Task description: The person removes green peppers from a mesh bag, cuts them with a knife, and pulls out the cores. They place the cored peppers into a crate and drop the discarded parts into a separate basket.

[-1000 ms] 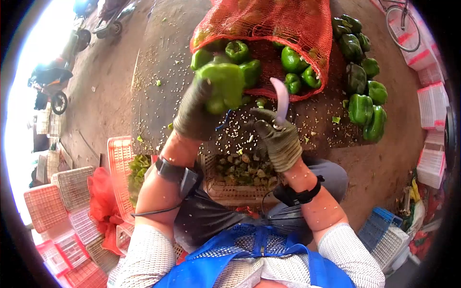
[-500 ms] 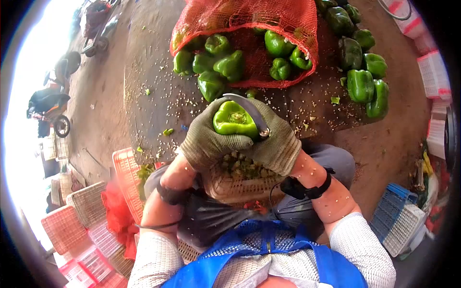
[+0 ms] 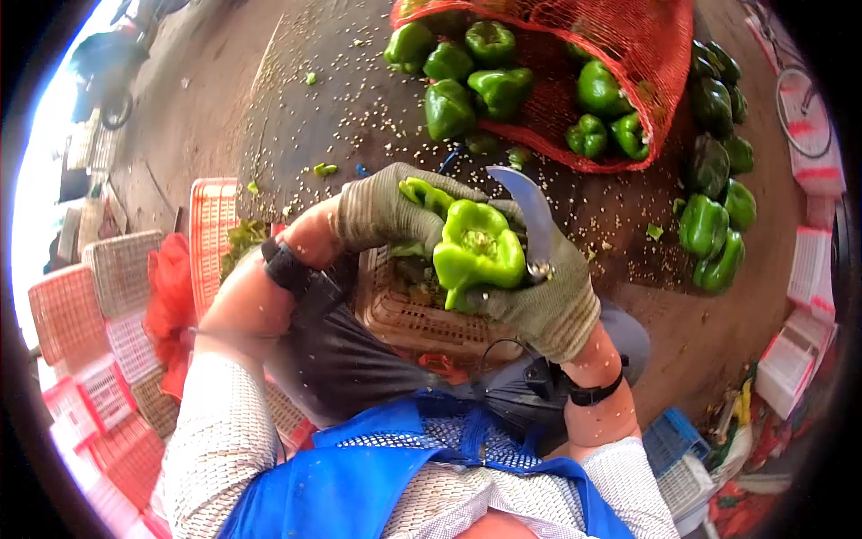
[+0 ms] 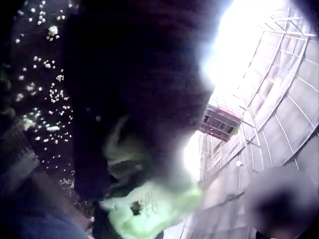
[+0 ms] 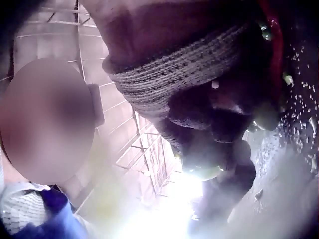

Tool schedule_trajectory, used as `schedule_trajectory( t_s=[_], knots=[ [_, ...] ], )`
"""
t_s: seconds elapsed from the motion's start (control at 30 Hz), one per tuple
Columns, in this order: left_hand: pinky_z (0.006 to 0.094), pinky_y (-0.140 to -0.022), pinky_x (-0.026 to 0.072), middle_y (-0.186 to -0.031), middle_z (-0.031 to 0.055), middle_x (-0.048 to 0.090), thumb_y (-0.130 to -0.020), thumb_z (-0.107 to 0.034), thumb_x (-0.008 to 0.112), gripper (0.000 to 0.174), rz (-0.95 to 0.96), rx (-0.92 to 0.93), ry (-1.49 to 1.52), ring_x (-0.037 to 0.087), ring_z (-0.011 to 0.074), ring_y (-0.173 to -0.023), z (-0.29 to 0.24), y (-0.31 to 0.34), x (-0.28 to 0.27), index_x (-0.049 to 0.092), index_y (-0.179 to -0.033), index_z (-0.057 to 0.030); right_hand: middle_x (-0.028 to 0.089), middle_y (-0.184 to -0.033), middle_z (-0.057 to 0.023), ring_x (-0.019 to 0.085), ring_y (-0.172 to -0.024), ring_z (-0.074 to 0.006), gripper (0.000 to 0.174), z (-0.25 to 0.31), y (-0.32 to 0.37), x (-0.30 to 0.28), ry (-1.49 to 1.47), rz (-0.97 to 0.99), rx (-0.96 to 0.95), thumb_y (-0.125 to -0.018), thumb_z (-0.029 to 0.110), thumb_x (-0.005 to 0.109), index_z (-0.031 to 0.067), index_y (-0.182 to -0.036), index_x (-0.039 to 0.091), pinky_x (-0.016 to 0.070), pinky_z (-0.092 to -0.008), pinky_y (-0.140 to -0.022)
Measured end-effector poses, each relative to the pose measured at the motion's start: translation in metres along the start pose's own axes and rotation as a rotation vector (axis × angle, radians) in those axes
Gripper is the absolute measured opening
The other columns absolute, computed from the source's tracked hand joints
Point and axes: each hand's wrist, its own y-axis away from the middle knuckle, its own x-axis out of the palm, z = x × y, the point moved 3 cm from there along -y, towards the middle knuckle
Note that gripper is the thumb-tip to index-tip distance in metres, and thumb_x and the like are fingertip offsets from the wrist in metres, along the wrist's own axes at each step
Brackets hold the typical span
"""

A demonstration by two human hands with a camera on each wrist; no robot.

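In the head view, an opened green pepper (image 3: 479, 247) with its seed core showing sits between two gloved hands above a crate. The right hand (image 3: 552, 301) grips it from the right, along with a curved knife (image 3: 532, 216) whose blade points up and away. Fingers of the left hand (image 3: 391, 211) curl round a green pepper piece (image 3: 426, 196) at the pepper's upper left; whether that piece is detached cannot be told. The left wrist view shows the pale pepper (image 4: 149, 211) low in the picture. Dark glove fingers (image 5: 214, 114) fill the right wrist view's middle.
Whole peppers (image 3: 500, 92) lie at the mouth of a red mesh bag (image 3: 669, 67) on a seed-strewn board (image 3: 332, 117). More peppers (image 3: 703, 225) line its right side. A crate (image 3: 431, 332) stands between the legs; other crates (image 3: 214, 234) stand at the left.
The hands have turned the pepper and shifted slightly apart. The left hand now holds a piece at its side, where earlier both hands cupped the whole pepper.
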Motion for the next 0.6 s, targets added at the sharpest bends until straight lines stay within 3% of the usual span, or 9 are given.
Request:
schedule_trajectory(
  t_s=[0.03, 0.13, 0.2, 0.27, 0.33, 0.43, 0.47, 0.53, 0.6],
  knots=[
    [0.0297, -0.091, 0.0528, -0.118, 0.0064, 0.068, -0.083, -0.02, 0.08, 0.058, 0.081, 0.058, 0.036, 0.062, 0.0123, -0.106, 0.009, -0.001, -0.009, 0.059, -0.132, 0.0004, 0.064, -0.122, -0.009, 0.062, -0.11, -0.0211, 0.077, 0.004, -0.001, 0.002, -0.003, 0.014, 0.007, -0.07, 0.021, 0.087, 0.0049, -0.135, 0.05, 0.0492, -0.0333, -0.096],
    [0.0282, -0.087, 0.0531, -0.115, 0.0054, 0.069, -0.088, -0.023, 0.075, 0.051, 0.067, 0.027, 0.134, 0.062, 0.0099, -0.1, 0.014, -0.008, -0.013, 0.06, -0.131, 0.0005, 0.063, -0.124, -0.0092, 0.062, -0.11, -0.0187, 0.078, -0.002, -0.008, -0.003, 0.036, 0.041, 0.119, -0.071, 0.018, 0.086, 0.0056, -0.138, 0.048, 0.0498, -0.0324, -0.095],
    [0.0251, -0.079, 0.0534, -0.106, 0.0039, 0.069, -0.091, -0.027, 0.071, 0.046, -0.034, 0.022, 0.026, 0.061, 0.0075, -0.093, 0.011, -0.016, -0.015, 0.062, -0.127, -0.0006, 0.064, -0.124, -0.0089, 0.062, -0.108, -0.0178, 0.078, -0.02, -0.011, -0.004, -0.012, 0.014, 0.18, -0.072, 0.016, 0.085, 0.006, -0.139, 0.048, 0.0505, -0.0321, -0.094],
    [0.0281, -0.081, 0.0546, -0.104, 0.0034, 0.069, -0.088, -0.029, 0.075, 0.039, -0.252, -0.04, 0.074, 0.064, 0.0111, -0.093, 0.012, -0.016, -0.022, 0.065, -0.114, -0.0013, 0.066, -0.118, -0.0071, 0.063, -0.103, -0.0166, 0.075, -0.022, -0.017, -0.003, -0.074, -0.037, 0.162, -0.074, 0.013, 0.082, 0.0039, -0.139, 0.047, 0.0517, -0.0306, -0.092],
    [0.0264, -0.069, 0.0546, -0.093, 0.0029, 0.067, -0.09, -0.03, 0.072, 0.034, -0.384, -0.019, 0.101, 0.062, 0.0103, -0.076, 0.008, -0.013, -0.015, 0.066, -0.109, -0.0024, 0.066, -0.116, -0.0061, 0.064, -0.101, -0.0165, 0.073, -0.022, -0.019, 0.0, -0.279, -0.079, 0.2, -0.075, 0.012, 0.081, 0.0028, -0.138, 0.047, 0.0518, -0.0305, -0.092],
    [0.0269, -0.056, 0.055, -0.085, 0.0033, 0.065, -0.092, -0.032, 0.07, 0.03, -0.451, -0.003, 0.134, 0.061, 0.0115, -0.063, 0.008, -0.012, -0.02, 0.065, -0.102, -0.0044, 0.066, -0.115, -0.0065, 0.064, -0.097, -0.0142, 0.073, -0.015, -0.017, 0.003, -0.424, -0.078, 0.308, -0.075, 0.013, 0.081, 0.0015, -0.138, 0.047, 0.0542, -0.0266, -0.08],
    [0.0276, -0.053, 0.0552, -0.084, 0.0036, 0.065, -0.092, -0.033, 0.07, 0.03, -0.457, 0.003, 0.146, 0.061, 0.0123, -0.061, 0.011, -0.012, -0.023, 0.064, -0.1, -0.0051, 0.066, -0.113, -0.007, 0.064, -0.09, -0.0136, 0.076, -0.011, -0.017, 0.005, -0.454, -0.084, 0.333, -0.073, 0.015, 0.083, 0.0013, -0.138, 0.047, 0.0534, -0.0254, -0.074],
    [0.0255, -0.046, 0.0524, -0.075, 0.0031, 0.063, -0.094, -0.045, 0.064, 0.037, -0.526, 0.053, 0.52, 0.06, 0.0139, -0.055, 0.014, -0.012, -0.035, 0.06, -0.092, -0.0078, 0.067, -0.108, -0.0079, 0.064, -0.077, -0.0124, 0.082, -0.002, -0.014, 0.008, -0.497, -0.121, 0.341, -0.068, 0.02, 0.086, 0.0009, -0.138, 0.047, 0.0518, -0.0229, -0.061],
    [0.0224, -0.044, 0.0491, -0.075, 0.0014, 0.063, -0.096, -0.05, 0.058, 0.038, -0.571, -0.065, 0.437, 0.064, 0.0128, -0.064, -0.004, 0.002, -0.049, 0.062, -0.096, -0.0121, 0.068, -0.101, -0.0088, 0.061, -0.059, -0.0115, 0.085, 0.004, -0.01, 0.008, -0.483, -0.186, 0.328, -0.065, 0.024, 0.088, -0.0002, -0.136, 0.048, 0.0482, -0.0212, -0.047]
  ],
)
